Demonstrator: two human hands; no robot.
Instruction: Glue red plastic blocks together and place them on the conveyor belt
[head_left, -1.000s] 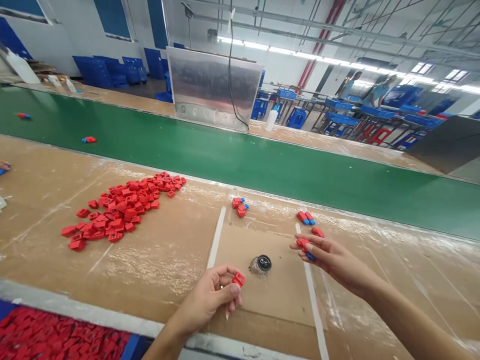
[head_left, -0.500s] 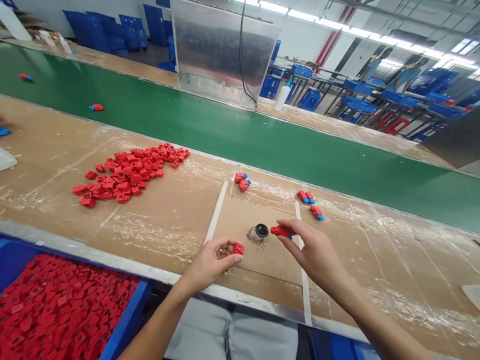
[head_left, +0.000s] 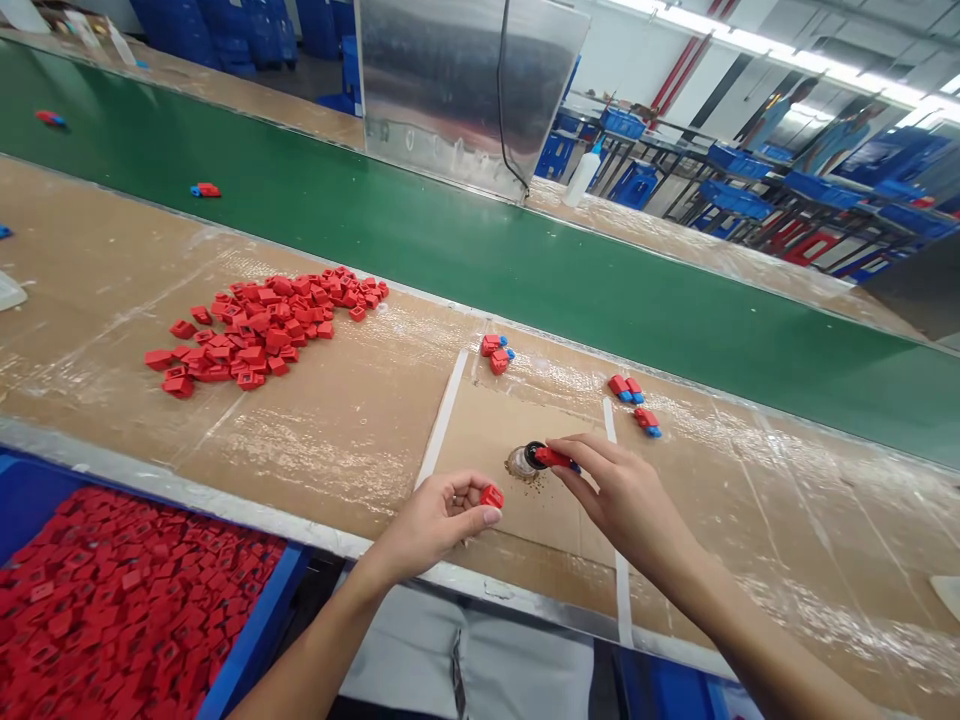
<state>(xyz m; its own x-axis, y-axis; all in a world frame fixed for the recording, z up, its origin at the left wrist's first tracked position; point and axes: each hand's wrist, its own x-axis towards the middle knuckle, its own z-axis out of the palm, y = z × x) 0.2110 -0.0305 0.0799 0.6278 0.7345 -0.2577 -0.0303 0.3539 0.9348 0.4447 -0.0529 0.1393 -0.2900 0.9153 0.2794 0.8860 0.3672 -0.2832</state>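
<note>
Cardboard-covered workbench under plastic film, green conveyor belt beyond, blue crates across the room, loose heap of red parts, left hand pinching red part, right hand pinching red-and-blue part against black-topped jar

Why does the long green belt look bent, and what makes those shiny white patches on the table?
In the head view, the camera's wide picture seems to tilt and curve the green conveyor belt. The shiny patches look like glare from the ceiling lights on clear plastic film covering the table, and the right hand stays sharp.
</note>
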